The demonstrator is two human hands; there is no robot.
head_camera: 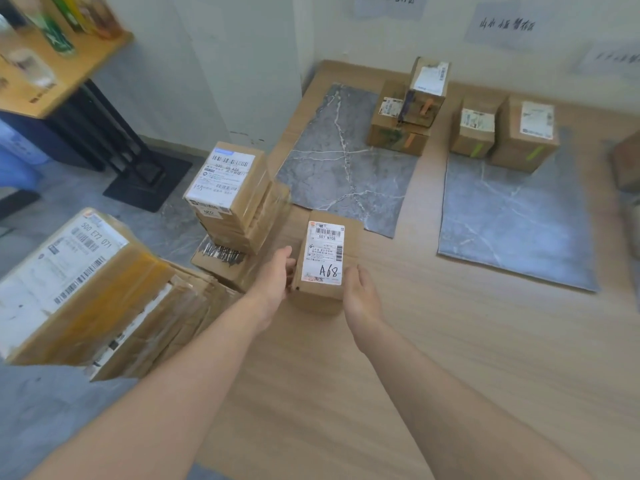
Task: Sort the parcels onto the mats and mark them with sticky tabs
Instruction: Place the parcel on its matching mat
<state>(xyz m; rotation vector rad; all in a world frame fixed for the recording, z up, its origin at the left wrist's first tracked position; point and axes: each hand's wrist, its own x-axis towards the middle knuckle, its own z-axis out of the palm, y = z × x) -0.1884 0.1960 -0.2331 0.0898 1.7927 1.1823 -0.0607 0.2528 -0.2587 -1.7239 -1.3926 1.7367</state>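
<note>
As your arms reach forward, stacked boxes (228, 195): piled left of them, labels up.
Left hand (277, 277): fingers curled round the left side of the parcel (325, 258).
Parcel: label "A68" up, held between both your hands over wood floor (415, 341).
Right hand (360, 296): gripping its right side, thumb on the edge.
Left mat (346, 161), right mat (512, 220): beyond the parcel, both carrying cartons (398, 129).
</note>
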